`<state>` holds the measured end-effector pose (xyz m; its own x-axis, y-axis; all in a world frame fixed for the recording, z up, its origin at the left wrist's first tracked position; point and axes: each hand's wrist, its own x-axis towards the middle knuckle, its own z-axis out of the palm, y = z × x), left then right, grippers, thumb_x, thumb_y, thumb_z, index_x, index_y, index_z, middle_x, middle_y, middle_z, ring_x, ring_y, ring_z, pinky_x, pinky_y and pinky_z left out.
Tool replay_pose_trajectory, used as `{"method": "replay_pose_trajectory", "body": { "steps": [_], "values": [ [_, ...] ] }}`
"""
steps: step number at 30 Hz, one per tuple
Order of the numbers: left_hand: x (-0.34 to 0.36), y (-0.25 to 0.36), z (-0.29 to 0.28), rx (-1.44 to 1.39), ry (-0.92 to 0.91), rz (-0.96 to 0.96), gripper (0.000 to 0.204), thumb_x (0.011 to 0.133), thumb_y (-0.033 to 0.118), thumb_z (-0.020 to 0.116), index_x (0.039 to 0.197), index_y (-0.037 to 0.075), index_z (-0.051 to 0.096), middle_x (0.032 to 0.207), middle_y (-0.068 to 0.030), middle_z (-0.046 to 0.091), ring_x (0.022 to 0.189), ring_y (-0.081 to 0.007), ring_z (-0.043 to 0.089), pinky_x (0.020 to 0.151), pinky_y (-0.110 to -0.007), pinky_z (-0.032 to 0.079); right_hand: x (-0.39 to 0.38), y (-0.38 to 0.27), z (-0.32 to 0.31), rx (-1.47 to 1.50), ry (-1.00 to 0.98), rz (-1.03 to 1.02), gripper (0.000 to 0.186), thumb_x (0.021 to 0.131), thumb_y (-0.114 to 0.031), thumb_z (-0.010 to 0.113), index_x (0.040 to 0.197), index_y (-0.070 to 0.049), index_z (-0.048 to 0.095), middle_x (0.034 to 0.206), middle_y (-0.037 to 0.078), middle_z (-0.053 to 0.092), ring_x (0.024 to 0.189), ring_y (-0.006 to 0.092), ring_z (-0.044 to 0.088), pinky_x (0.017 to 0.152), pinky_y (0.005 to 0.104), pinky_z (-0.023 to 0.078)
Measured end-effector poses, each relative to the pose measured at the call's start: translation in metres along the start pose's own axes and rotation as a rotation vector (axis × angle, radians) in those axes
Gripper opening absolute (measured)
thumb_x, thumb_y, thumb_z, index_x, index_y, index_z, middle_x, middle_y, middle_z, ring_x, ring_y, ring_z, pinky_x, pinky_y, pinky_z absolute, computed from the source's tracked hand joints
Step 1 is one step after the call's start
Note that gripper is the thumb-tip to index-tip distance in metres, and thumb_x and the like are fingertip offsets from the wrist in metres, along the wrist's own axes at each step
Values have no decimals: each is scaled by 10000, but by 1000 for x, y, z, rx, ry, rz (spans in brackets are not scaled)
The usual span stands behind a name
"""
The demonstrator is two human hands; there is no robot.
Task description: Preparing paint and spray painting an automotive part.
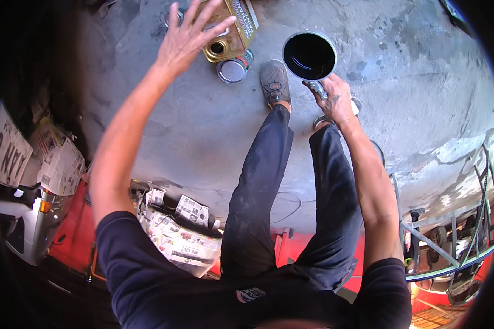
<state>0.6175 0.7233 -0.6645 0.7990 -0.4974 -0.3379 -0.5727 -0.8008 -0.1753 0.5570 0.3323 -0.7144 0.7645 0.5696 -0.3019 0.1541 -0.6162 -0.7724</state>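
My left hand (184, 46) is spread, fingers apart, over the left side of a gold rectangular metal can (239, 30) with an open round spout. Whether a fingertip touches it, I cannot tell. A short silver-lidded tin (230, 71) sits beside the can, and another round tin is partly hidden behind my fingers. My right hand (337, 98) grips a metal spray gun (317, 88), its open cup (308, 52) filled with glossy dark liquid. The gun is held to the right of the cans, above my feet.
Paint-marked concrete (395, 66) lies underfoot. At the left are a silver car part (27, 230) and a plate. Newspaper-masked parts (181, 247) lie behind my left leg. A metal frame (431, 241) stands at lower right, and a thin hose (291, 214) runs near my legs.
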Motion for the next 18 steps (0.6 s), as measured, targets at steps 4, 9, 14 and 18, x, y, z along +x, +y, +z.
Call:
{"method": "replay_pose_trajectory", "body": {
  "steps": [4, 9, 14, 18],
  "values": [
    [44, -17, 9, -80, -80, 381, 635, 942, 407, 626, 1538, 358, 414, 1642, -133, 317, 1513, -398, 310, 1157, -728, 277, -1, 9, 8, 22, 25, 12, 429, 765, -46, 741, 1185, -120, 687, 1224, 101, 687, 992, 372, 697, 830, 443, 586],
    [53, -30, 12, -7, -108, 542, 657, 940, 387, 614, 1553, 293, 397, 1541, -141, 422, 1468, -378, 376, 1163, -685, 306, -4, 14, 16, 42, 39, 43, 515, 765, -33, 728, 1268, -131, 675, 1287, 104, 678, 1040, 364, 695, 867, 433, 589],
    [42, -28, -9, -39, -59, 529, 745, 847, 160, 697, 1534, 279, 433, 1435, -173, 482, 1375, -382, 452, 1156, -579, 363, -7, 15, 17, 29, 59, 46, 542, 750, -21, 727, 1281, -114, 670, 1280, 94, 680, 1048, 349, 697, 883, 426, 587],
    [29, -25, -42, -168, -31, 428, 1003, 710, 89, 821, 1579, 351, 395, 1429, -162, 451, 1319, -360, 465, 1188, -536, 351, -13, 13, 13, 29, 68, 73, 571, 731, 1, 725, 1289, -108, 667, 1280, 90, 678, 1048, 342, 696, 890, 423, 584]
  ]
}}
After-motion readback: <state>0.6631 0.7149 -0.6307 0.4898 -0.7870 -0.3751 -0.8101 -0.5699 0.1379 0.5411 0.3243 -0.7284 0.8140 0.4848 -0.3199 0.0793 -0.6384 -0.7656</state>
